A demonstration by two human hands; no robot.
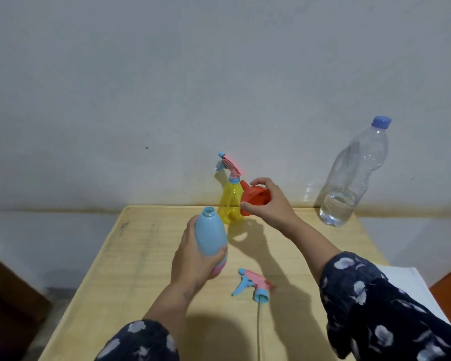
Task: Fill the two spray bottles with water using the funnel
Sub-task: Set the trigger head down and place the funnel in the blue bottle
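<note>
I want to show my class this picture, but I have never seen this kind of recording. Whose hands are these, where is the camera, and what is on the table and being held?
There is no machine: a person wears a camera on the head, looking down at their own hands. The left hand holds an open blue spray bottle. The right hand holds a red funnel. On the wooden table lie the blue bottle's removed spray head, a yellow spray bottle with its head on, and a capped, partly filled water bottle.

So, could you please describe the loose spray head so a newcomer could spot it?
On the wooden table, look near the front edge, just right of the blue bottle. The spray head lies there alone, tube trailing, unlike the one on the yellow bottle.
</note>
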